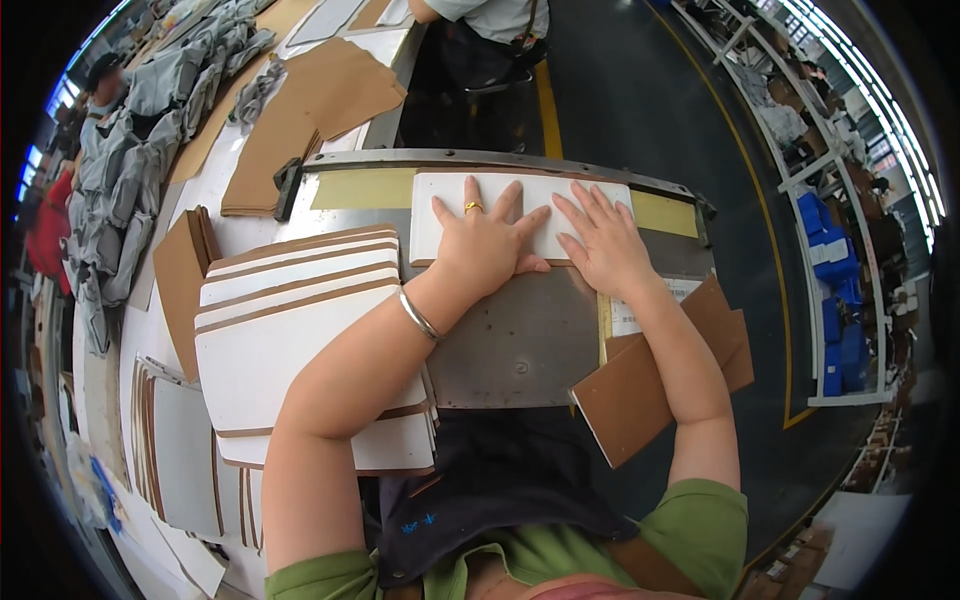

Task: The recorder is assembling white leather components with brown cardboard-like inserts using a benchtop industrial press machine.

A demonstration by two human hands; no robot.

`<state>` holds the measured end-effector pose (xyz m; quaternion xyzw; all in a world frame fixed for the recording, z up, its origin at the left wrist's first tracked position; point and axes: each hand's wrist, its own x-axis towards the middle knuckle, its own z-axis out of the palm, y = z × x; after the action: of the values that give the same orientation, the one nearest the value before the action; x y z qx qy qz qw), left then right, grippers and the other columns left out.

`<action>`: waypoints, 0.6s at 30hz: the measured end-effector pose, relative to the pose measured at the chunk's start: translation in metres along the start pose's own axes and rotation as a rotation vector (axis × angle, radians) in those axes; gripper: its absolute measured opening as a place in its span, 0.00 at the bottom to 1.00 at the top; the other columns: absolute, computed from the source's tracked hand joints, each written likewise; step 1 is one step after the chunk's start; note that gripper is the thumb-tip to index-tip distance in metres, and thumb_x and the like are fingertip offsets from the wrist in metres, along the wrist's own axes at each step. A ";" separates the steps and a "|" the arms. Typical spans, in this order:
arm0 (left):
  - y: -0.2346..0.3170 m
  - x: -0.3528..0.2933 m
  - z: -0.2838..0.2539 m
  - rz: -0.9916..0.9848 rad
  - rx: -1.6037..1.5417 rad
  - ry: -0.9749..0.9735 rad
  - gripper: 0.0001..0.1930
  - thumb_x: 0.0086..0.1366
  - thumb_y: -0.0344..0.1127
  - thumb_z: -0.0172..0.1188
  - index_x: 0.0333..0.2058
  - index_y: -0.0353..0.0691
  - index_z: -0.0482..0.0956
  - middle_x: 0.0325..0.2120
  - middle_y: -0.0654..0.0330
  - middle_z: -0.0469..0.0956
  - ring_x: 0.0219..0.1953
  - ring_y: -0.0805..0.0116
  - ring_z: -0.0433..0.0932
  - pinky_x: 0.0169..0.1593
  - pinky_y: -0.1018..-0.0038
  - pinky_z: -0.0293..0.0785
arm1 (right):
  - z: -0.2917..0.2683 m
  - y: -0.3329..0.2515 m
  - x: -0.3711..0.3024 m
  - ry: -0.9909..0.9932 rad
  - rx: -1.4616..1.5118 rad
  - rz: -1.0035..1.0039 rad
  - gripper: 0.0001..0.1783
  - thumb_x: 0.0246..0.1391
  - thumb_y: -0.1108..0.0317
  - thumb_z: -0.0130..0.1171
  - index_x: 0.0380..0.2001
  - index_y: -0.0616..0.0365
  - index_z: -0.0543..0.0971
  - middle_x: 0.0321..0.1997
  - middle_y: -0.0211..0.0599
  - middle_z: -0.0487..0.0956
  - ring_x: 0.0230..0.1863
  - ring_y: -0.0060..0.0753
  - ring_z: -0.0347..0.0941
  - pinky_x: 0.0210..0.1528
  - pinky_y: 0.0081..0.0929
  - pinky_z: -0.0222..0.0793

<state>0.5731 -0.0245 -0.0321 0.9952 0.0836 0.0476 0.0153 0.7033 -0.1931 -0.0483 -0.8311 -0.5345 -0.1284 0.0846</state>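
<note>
A flat white card [520, 215] is pressed down on the metal plate [520, 340] of a bench machine, against its far rail. It is judged light and stiff, smooth on its face, likely to crease if bent, and best taken by its near edge or its short ends. The left hand [485, 245] is laid open on its middle, fingers spread wide, a ring and a bangle worn. The right hand [605, 240] is laid flat beside it, also spread. Nothing is gripped. A fanned stack of white cards [300, 320] with brown edges is seen to the left, brown boards [650, 385] to the right.
</note>
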 end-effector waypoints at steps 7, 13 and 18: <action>0.001 -0.011 0.001 0.021 -0.028 0.007 0.34 0.60 0.67 0.52 0.64 0.69 0.64 0.67 0.60 0.57 0.66 0.32 0.55 0.54 0.24 0.56 | -0.002 -0.009 -0.001 -0.052 0.001 0.062 0.28 0.63 0.51 0.49 0.65 0.41 0.67 0.69 0.40 0.63 0.69 0.52 0.57 0.67 0.55 0.51; 0.002 -0.016 -0.002 0.047 -0.069 -0.020 0.30 0.65 0.61 0.51 0.64 0.68 0.64 0.68 0.60 0.55 0.67 0.32 0.51 0.55 0.22 0.52 | -0.006 -0.015 -0.003 -0.054 -0.047 0.098 0.27 0.62 0.52 0.50 0.64 0.41 0.69 0.69 0.40 0.64 0.67 0.57 0.58 0.66 0.56 0.51; -0.002 -0.005 -0.004 0.060 -0.063 -0.019 0.28 0.65 0.59 0.51 0.64 0.69 0.64 0.68 0.60 0.55 0.67 0.32 0.52 0.55 0.22 0.53 | 0.000 -0.007 0.009 -0.028 -0.099 0.119 0.26 0.63 0.52 0.50 0.64 0.40 0.69 0.69 0.39 0.64 0.66 0.56 0.58 0.64 0.55 0.53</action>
<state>0.5674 -0.0230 -0.0287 0.9967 0.0520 0.0414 0.0460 0.7009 -0.1826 -0.0452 -0.8663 -0.4782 -0.1376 0.0433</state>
